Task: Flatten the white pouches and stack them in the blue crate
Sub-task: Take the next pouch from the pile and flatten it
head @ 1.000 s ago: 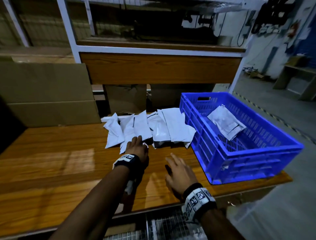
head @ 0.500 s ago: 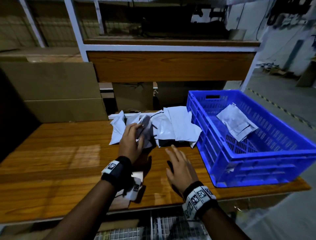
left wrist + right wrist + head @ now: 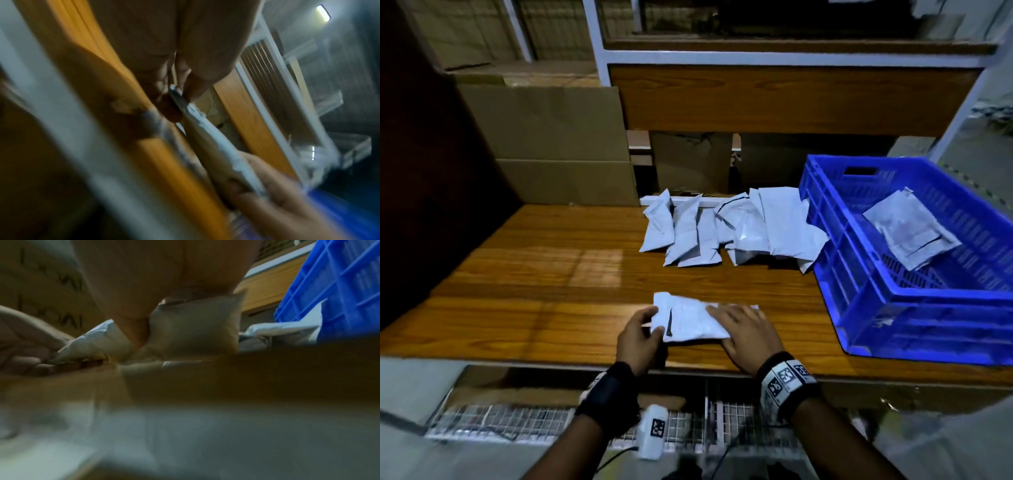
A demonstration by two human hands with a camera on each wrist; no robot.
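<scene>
A crumpled white pouch (image 3: 688, 320) lies on the wooden table (image 3: 544, 274) near its front edge. My left hand (image 3: 655, 320) pinches its left edge between thumb and fingers (image 3: 174, 87); the pouch (image 3: 205, 129) shows edge-on there. My right hand (image 3: 722, 318) lies on the right half with its fingers straight. The right wrist view shows that palm (image 3: 144, 305) over the pouch (image 3: 195, 326). A pile of several white pouches (image 3: 722, 233) sits farther back. The blue crate (image 3: 835, 274) stands at the right with one pouch (image 3: 907, 233) inside.
Brown cardboard boxes (image 3: 551, 144) stand at the back left. A wooden shelf panel in a white frame (image 3: 791, 99) overhangs the table's rear. A wire mesh shelf (image 3: 544, 425) runs below the front edge. The pile touches the crate's left wall.
My left hand took one pouch from the pile and drew it back to the front edge. My right hand moved from the bare table onto that pouch.
</scene>
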